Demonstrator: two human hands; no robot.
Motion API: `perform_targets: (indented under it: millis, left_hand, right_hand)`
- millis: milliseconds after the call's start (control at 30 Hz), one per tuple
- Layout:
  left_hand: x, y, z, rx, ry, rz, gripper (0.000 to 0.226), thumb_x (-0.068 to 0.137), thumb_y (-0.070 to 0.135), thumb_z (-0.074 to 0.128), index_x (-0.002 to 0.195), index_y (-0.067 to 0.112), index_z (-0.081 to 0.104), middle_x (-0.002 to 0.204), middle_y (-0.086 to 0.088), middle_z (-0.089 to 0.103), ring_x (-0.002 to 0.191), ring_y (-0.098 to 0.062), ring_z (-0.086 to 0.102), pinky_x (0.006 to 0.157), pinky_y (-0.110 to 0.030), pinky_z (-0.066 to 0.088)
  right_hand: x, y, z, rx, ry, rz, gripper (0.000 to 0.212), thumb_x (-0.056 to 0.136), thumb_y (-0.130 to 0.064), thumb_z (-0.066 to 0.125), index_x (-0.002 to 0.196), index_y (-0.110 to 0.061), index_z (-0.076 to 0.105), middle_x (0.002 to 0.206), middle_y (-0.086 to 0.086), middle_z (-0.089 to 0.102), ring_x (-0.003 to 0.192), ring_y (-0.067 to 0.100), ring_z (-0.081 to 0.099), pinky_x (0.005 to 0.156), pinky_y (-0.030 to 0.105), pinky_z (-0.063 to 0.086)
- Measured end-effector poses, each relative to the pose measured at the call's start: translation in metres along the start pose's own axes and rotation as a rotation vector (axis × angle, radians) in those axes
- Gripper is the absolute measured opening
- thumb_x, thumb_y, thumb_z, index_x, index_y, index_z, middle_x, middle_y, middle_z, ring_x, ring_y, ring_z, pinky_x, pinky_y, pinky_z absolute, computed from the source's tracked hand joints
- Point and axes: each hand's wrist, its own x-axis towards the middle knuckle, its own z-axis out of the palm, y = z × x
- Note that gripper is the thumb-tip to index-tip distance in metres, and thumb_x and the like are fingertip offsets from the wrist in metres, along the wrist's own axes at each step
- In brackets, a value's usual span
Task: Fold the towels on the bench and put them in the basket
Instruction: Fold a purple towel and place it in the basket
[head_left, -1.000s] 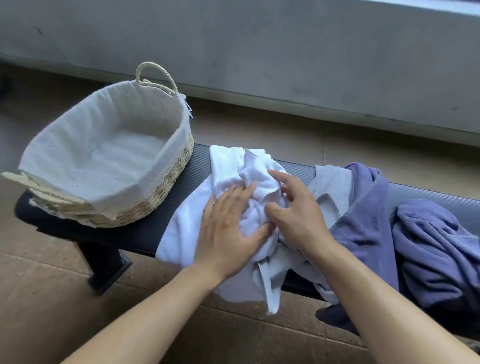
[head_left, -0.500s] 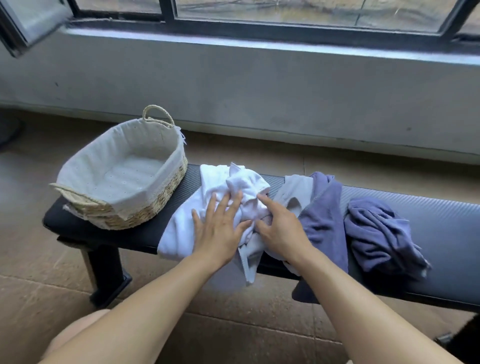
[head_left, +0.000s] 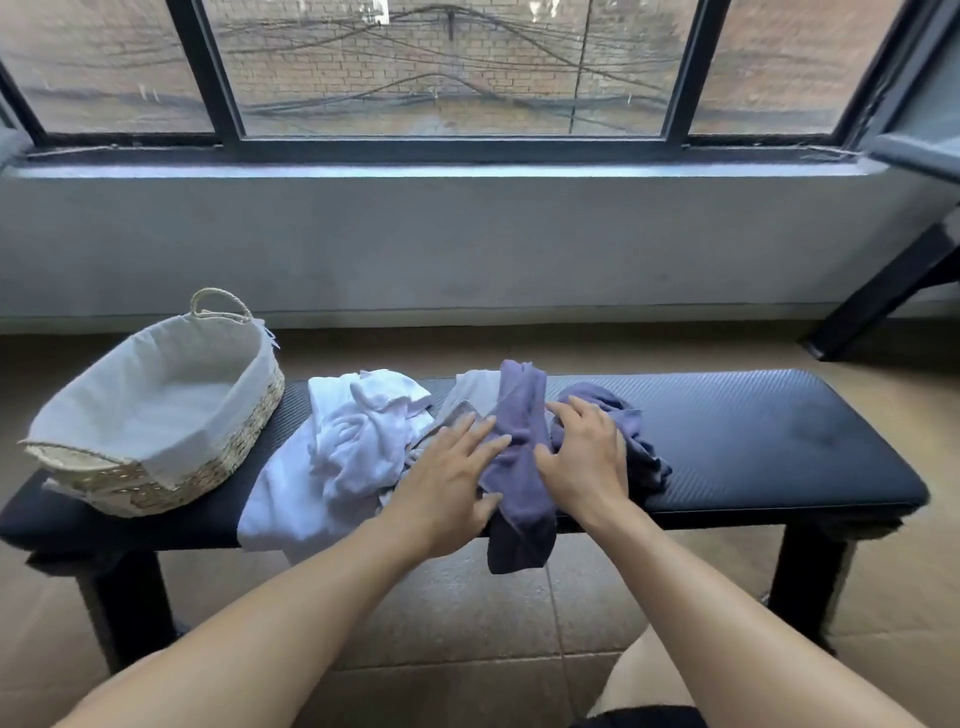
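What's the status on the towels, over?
Both hands open, left hand and right hand on purple towel. White towel unfolded. Basket empty, path clear.

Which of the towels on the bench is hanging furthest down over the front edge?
The long purple towel between the left hand and right hand. Its lower end drops well below the bench edge, further than the white towel; the crumpled purple towel stays on top.

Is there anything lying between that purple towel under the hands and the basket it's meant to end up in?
Yes. The crumpled white towel lies on the bench between the purple towel and the basket, with a grey towel beside it. Both lie low, so lifting the purple one over them should work.
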Motion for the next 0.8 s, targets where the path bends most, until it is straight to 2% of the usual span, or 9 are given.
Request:
perform_targets:
  millis: [100,233,367,500,567,633,700,800]
  left_hand:
    - [0.01,0.013,0.006,0.026,-0.079,0.001,0.071,0.094,0.037,0.061,0.158,0.025,0.031,0.169,0.005,0.015,0.156,-0.016,0.004,0.126,-0.032,0.006]
    - [0.017,0.017,0.021,0.055,-0.184,-0.039,0.072,0.095,0.042,0.06,0.158,0.027,0.028,0.169,0.005,0.013,0.157,-0.015,0.003,0.126,-0.037,0.01]
    - [0.014,0.012,0.038,0.047,-0.257,-0.124,0.075,0.095,0.047,0.057,0.16,0.027,0.025,0.17,0.004,0.011,0.157,-0.015,0.001,0.126,-0.038,0.007]
    - [-0.001,0.0,0.054,0.097,-0.306,-0.164,0.077,0.094,0.049,0.055,0.16,0.031,0.02,0.17,0.005,0.004,0.157,-0.016,-0.004,0.127,-0.044,0.001]
    - [0.006,0.004,0.055,0.077,-0.271,-0.192,0.073,0.094,0.054,0.053,0.158,0.031,0.027,0.169,0.006,0.012,0.157,-0.016,0.001,0.126,-0.048,0.002]
    - [0.019,0.01,0.056,0.022,-0.183,-0.222,0.063,0.092,0.06,0.051,0.147,0.031,0.045,0.161,0.008,0.032,0.154,-0.016,0.015,0.124,-0.052,0.006]
    - [0.031,0.013,0.06,-0.048,-0.064,-0.221,0.049,0.092,0.061,0.053,0.128,0.03,0.062,0.141,0.011,0.053,0.145,-0.014,0.032,0.122,-0.047,0.012]
    - [0.043,0.013,0.067,-0.144,0.054,-0.175,0.039,0.09,0.053,0.059,0.116,0.026,0.068,0.123,0.01,0.062,0.133,-0.015,0.044,0.12,-0.04,0.021]
  right_hand:
    - [0.0,0.019,-0.008,-0.028,-0.01,0.077,0.066,0.086,-0.03,0.063,0.149,-0.031,0.046,0.163,0.002,0.031,0.152,0.024,0.021,0.125,0.045,0.013]
    - [-0.005,0.042,-0.005,0.004,-0.187,0.111,0.07,0.085,-0.027,0.062,0.152,-0.031,0.041,0.165,-0.002,0.025,0.15,0.024,0.023,0.119,0.048,0.029]
    - [0.0,0.053,0.004,-0.019,-0.095,0.096,0.061,0.081,-0.016,0.063,0.14,-0.03,0.055,0.152,-0.007,0.042,0.136,0.022,0.039,0.109,0.042,0.041]
    - [0.004,0.052,0.01,-0.124,-0.065,0.077,0.055,0.082,-0.015,0.063,0.134,-0.032,0.058,0.141,-0.009,0.047,0.129,0.022,0.043,0.101,0.043,0.045]
    - [0.007,0.051,0.011,-0.143,-0.072,0.08,0.054,0.082,-0.014,0.063,0.132,-0.033,0.059,0.138,-0.009,0.048,0.128,0.022,0.043,0.1,0.043,0.045]
    - [0.013,0.05,0.007,-0.085,-0.084,0.114,0.051,0.081,-0.015,0.064,0.127,-0.036,0.062,0.136,-0.008,0.052,0.128,0.023,0.044,0.102,0.044,0.045]
    - [0.021,0.051,0.001,0.039,-0.108,0.179,0.048,0.077,-0.023,0.073,0.122,-0.037,0.066,0.133,-0.005,0.058,0.129,0.024,0.047,0.105,0.043,0.045]
    - [0.029,0.053,-0.011,0.167,-0.149,0.238,0.058,0.071,-0.038,0.085,0.125,-0.034,0.065,0.127,-0.005,0.065,0.125,0.022,0.056,0.103,0.036,0.046]
